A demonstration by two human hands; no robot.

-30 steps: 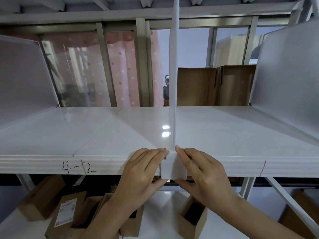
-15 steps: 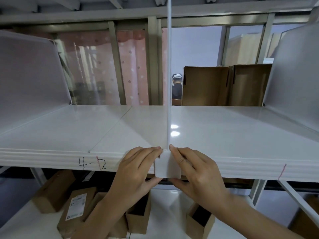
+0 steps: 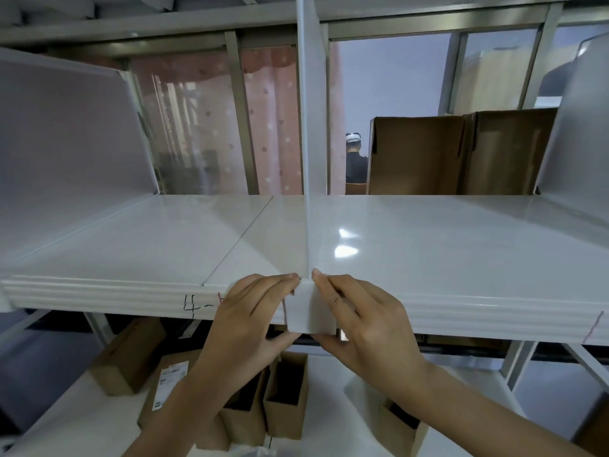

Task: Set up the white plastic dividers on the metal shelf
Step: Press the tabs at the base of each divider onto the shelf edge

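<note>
At the front lip of the shelf [image 3: 99, 291], middle divider [image 3: 308, 127] standing upright, edge-on, its white clip [image 3: 309, 310] hooked over that lip. Left hand [image 3: 250, 321] and right hand [image 3: 365, 321] pinching the clip from either side, fingertips on top, thumbs beneath. Compared with a second ago, barely any shift in grip or clip: probably seated, only final pressing left. Two more dividers far left [image 3: 66, 133] and far right [image 3: 580, 127] of the lip.

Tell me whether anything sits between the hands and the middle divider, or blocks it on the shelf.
Nothing visible does. The left hand and right hand already pinch the middle divider by its front clip at the shelf edge, and the shelf surface either side of it is bare.
</note>
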